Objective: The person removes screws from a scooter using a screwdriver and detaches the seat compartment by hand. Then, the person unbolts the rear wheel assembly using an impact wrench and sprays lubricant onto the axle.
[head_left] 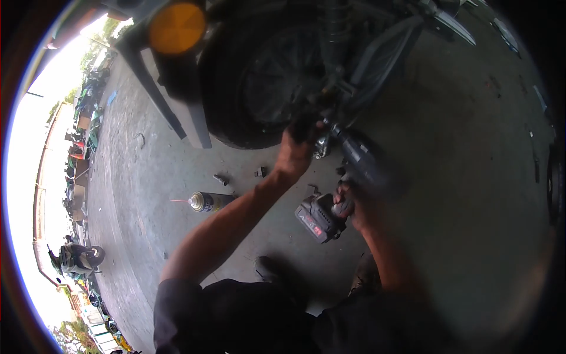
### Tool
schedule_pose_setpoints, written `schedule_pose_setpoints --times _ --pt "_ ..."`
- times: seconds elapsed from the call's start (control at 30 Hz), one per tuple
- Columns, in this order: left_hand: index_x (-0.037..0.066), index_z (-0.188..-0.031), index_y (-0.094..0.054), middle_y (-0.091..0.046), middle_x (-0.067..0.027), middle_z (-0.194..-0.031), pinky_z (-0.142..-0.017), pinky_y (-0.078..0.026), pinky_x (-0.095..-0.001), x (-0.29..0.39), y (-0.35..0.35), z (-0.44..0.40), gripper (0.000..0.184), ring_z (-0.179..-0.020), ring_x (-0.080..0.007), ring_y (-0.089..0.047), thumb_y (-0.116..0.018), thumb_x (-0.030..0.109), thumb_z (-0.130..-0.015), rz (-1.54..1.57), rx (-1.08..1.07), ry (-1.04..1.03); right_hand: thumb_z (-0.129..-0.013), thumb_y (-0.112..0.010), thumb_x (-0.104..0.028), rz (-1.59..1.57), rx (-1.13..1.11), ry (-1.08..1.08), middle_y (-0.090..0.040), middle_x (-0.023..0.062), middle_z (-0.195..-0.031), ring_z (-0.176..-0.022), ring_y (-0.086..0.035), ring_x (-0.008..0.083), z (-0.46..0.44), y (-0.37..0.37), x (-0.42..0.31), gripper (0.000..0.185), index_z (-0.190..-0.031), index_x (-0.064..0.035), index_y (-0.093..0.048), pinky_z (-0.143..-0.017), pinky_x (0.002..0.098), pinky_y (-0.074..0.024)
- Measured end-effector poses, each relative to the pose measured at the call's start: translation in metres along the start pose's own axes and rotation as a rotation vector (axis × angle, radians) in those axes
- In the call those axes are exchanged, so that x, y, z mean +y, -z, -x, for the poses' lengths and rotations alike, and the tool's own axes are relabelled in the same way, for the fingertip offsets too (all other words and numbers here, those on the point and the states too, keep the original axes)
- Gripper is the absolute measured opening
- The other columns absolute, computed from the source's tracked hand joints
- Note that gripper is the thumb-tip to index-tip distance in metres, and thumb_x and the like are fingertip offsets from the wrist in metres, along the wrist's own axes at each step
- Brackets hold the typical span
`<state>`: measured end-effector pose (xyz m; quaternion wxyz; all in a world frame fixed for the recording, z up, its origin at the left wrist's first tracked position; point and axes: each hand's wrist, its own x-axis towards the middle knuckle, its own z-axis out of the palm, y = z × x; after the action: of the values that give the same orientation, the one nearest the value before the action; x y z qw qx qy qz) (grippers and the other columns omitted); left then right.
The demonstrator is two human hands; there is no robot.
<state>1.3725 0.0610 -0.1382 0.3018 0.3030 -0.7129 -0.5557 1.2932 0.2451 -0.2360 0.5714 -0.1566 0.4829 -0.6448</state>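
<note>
My right hand (348,203) is wrapped round the handle of a cordless impact wrench (361,156), whose battery pack (318,218) hangs below. The tool's front end points up and left at the hub area beside a vehicle's wheel (277,76). My left hand (299,141) reaches up to the lower edge of that wheel, close to the tool's tip. Its fingers are dark and partly hidden, so what they hold cannot be made out.
A spray can (207,202) with a red straw lies on the floor, near a socket (221,179) and a small metal part (260,171). An orange round reflector (177,28) is on the vehicle. A scooter (79,258) stands far left. My shoe (268,268) shows below.
</note>
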Motion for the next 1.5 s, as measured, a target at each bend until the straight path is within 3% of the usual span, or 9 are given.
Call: schedule_pose_setpoints --times 0.3,0.47,0.6,0.63,0.67,0.83,1.17,1.27,1.5 --pt "-0.003 -0.1 -0.064 -0.067 -0.0082 -0.086 -0.069 -0.049 -0.0292 -0.004 0.044 0.091 0.025 -0.076 -0.0126 -0.059 -0.059 0.021 -0.094 -0.099 -0.316 0.256 -0.089 -0.065 -0.025 0.331 -0.657 0.337 -0.058 0.0095 -0.105 -0.096 -0.057 0.0197 0.1 -0.036 0.016 0.039 -0.12 -0.0058 -0.052 -0.083 0.0353 -0.0474" --pt "-0.003 -0.101 -0.064 -0.069 -0.0126 -0.093 -0.078 -0.052 -0.0332 0.018 0.075 0.114 0.023 -0.086 -0.0199 -0.066 -0.06 0.019 -0.094 -0.197 -0.531 0.237 -0.09 -0.065 -0.025 0.675 -0.715 0.583 -0.057 0.0138 -0.117 -0.109 -0.057 0.0255 0.086 -0.024 0.011 0.049 -0.131 -0.0055 -0.047 -0.093 0.0398 -0.0468" --pt "-0.002 -0.101 -0.062 -0.065 -0.0114 -0.091 -0.078 -0.049 -0.0328 0.028 0.082 0.119 0.019 -0.085 -0.0163 -0.06 -0.062 0.014 -0.091 -0.24 -0.574 0.187 -0.089 -0.066 -0.024 0.845 -0.549 0.54 -0.056 0.0206 -0.124 -0.11 -0.058 0.033 0.019 -0.008 -0.024 0.045 -0.125 -0.0023 -0.051 -0.095 0.0429 -0.0459" --pt "-0.002 -0.101 -0.062 -0.065 -0.0114 -0.091 -0.078 -0.048 -0.0325 0.023 0.084 0.119 0.019 -0.084 -0.0163 -0.06 -0.062 0.015 -0.091 -0.241 -0.574 0.18 -0.089 -0.065 -0.022 0.854 -0.235 0.296 -0.064 0.0206 -0.11 -0.099 -0.064 0.0332 -0.007 -0.015 -0.033 0.039 -0.12 0.0 -0.054 -0.087 0.0396 -0.05" --pt "-0.002 -0.101 -0.061 -0.065 -0.0114 -0.092 -0.077 -0.048 -0.0323 0.02 0.084 0.118 0.019 -0.084 -0.0164 -0.059 -0.062 0.015 -0.091 -0.245 -0.575 0.176 -0.089 -0.065 -0.022 0.885 -0.012 0.572 -0.067 0.0199 -0.097 -0.091 -0.066 0.0318 -0.032 -0.024 -0.053 0.04 -0.12 0.0018 -0.055 -0.081 0.0379 -0.0518" --pt "-0.003 -0.101 -0.061 -0.064 -0.0135 -0.091 -0.079 -0.048 -0.0334 0.017 0.083 0.107 0.021 -0.087 -0.0191 -0.061 -0.06 0.017 -0.093 -0.109 -0.727 0.236 -0.085 -0.072 -0.026 0.962 0.415 0.852 -0.062 0.0233 -0.115 -0.106 -0.062 0.0375 -0.125 -0.054 -0.075 0.062 -0.134 -0.0003 -0.043 -0.09 0.0431 -0.0487" --pt "-0.004 -0.093 -0.061 -0.059 -0.0144 -0.09 -0.074 -0.047 -0.0346 -0.022 0.074 0.072 0.024 -0.085 -0.0214 -0.058 -0.058 0.02 -0.091 -0.013 -0.98 0.078 -0.075 -0.08 -0.016 0.645 0.438 0.879 -0.061 0.0196 -0.116 -0.107 -0.061 0.0337 -0.142 -0.073 -0.075 0.069 -0.132 -0.0014 -0.043 -0.092 0.0406 -0.0467" --pt "-0.004 -0.096 -0.064 -0.063 -0.0138 -0.096 -0.073 -0.049 -0.0327 -0.049 0.074 0.078 0.025 -0.086 -0.0198 -0.061 -0.057 0.019 -0.09 0.219 -0.839 0.006 -0.073 -0.08 -0.012 0.696 0.441 0.974 -0.061 0.0187 -0.114 -0.105 -0.061 0.0322 -0.141 -0.07 -0.08 0.068 -0.13 -0.001 -0.044 -0.091 0.04 -0.0468" --pt "-0.002 -0.106 -0.062 -0.066 -0.0077 -0.093 -0.075 -0.052 -0.0305 -0.048 0.071 0.068 0.033 -0.085 -0.0154 -0.063 -0.052 0.026 -0.092 0.117 -0.47 0.508 -0.073 -0.077 -0.006 0.566 0.406 0.98 -0.062 0.018 -0.112 -0.103 -0.062 0.0298 -0.148 -0.071 -0.07 0.067 -0.131 -0.0015 -0.044 -0.089 0.0379 -0.0492"
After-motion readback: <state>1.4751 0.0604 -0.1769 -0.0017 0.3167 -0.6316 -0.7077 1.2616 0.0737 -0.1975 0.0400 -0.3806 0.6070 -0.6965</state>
